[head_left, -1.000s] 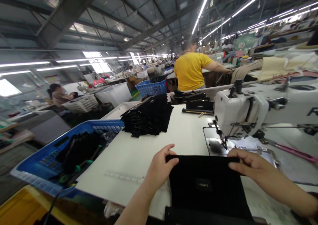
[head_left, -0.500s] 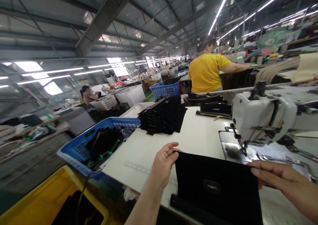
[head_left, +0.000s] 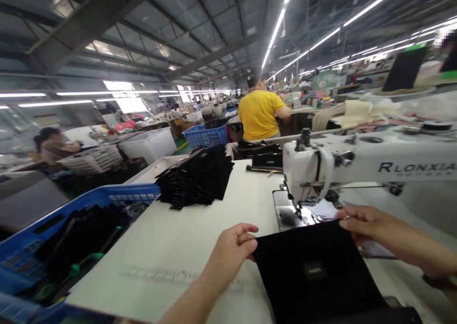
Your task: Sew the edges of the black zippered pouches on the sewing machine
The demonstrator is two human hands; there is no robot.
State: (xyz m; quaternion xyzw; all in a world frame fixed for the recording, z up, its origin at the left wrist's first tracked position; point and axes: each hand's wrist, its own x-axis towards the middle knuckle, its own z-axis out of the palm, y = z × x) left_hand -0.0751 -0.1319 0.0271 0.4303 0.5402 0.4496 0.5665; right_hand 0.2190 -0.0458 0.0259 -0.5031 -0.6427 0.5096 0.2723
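Observation:
A black fabric panel (head_left: 314, 286) with a small dark label hangs between my two hands, its lower end running out of the frame. My left hand (head_left: 235, 248) pinches the panel's top left corner between thumb and fingers. At the top right corner my right hand (head_left: 364, 221) grips it the same way. Just beyond the panel's top edge stands a white sewing machine (head_left: 357, 162), its needle and presser foot above a shiny metal plate (head_left: 287, 212). The panel's edge is close to that plate; whether they touch I cannot tell.
A heap of black fabric pieces (head_left: 196, 176) lies on the white table (head_left: 171, 238). Black pieces with zippers (head_left: 266, 159) lie beyond it. At left is a blue basket (head_left: 117, 190) of black items. A co-worker in a yellow shirt (head_left: 259, 114) stands ahead.
My view has turned right, showing more of the sewing machine. The panel's right corner has risen towards the machine, and my right hand with it. Both hands keep their hold.

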